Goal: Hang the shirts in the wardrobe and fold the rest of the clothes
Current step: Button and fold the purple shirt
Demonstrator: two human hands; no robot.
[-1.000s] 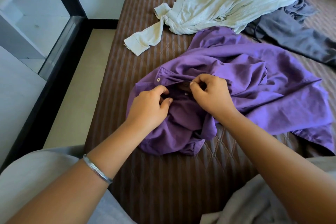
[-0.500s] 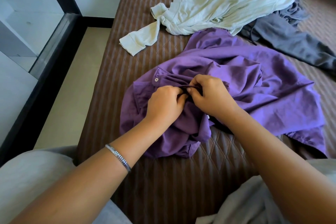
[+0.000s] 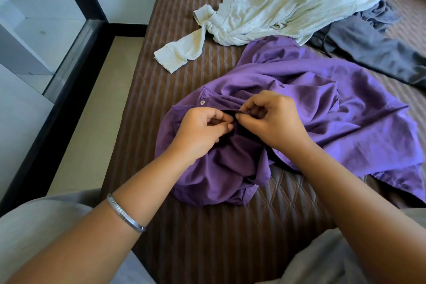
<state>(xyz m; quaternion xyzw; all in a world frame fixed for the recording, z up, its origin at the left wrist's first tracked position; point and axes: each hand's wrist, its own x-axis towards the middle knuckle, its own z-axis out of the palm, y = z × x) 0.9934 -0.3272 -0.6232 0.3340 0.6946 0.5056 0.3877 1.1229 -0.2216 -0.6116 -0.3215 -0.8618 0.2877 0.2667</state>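
My left hand (image 3: 202, 129) and right hand (image 3: 272, 117) both pinch the placket of the purple shirt (image 3: 334, 127), fingertips nearly meeting; the shirt lies crumpled on the bed (image 3: 207, 237). I judge I am working a button. Risk: the bunched cloth hides the buttonhole, so the edges may misalign or slip free. The pale top (image 3: 276, 9) and grey garment (image 3: 380, 53) lie beyond, unfolded. Compared with a second ago, my hands have closed together over the same edge; the shirt stays in place.
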